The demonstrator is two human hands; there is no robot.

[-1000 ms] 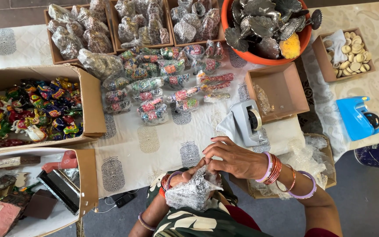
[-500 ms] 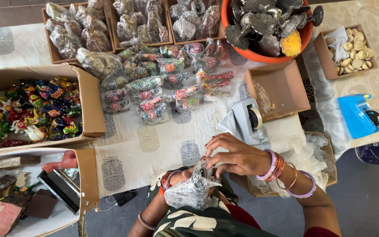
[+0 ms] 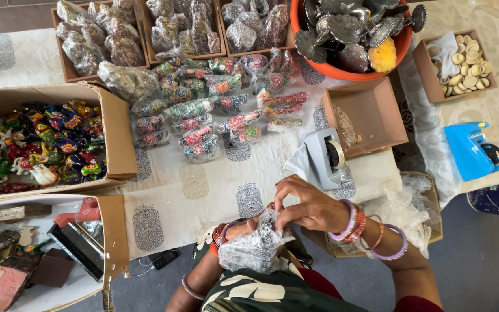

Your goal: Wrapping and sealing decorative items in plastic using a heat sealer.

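Both my hands hold a bundle of clear bubble wrap (image 3: 255, 245) close to my body, with something hidden inside it. My right hand (image 3: 304, 205), with several bangles on the wrist, lies over the top of the bundle and pinches its upper edge. My left hand (image 3: 239, 230) is mostly covered by the wrap and grips it from below. Just beyond my hands a grey tape dispenser (image 3: 326, 157) stands on the white patterned tablecloth (image 3: 194, 185).
Wrapped colourful figurines (image 3: 215, 107) lie in rows on the cloth. A cardboard box of painted figurines (image 3: 41, 144) sits left, an empty cardboard box (image 3: 368, 118) right. An orange bowl (image 3: 342, 69) of metal pieces and a blue tape dispenser (image 3: 472, 151) stand farther right.
My right hand's fingers have shifted slightly on top of the bubble wrap bundle. Everything on the table stays where it was.
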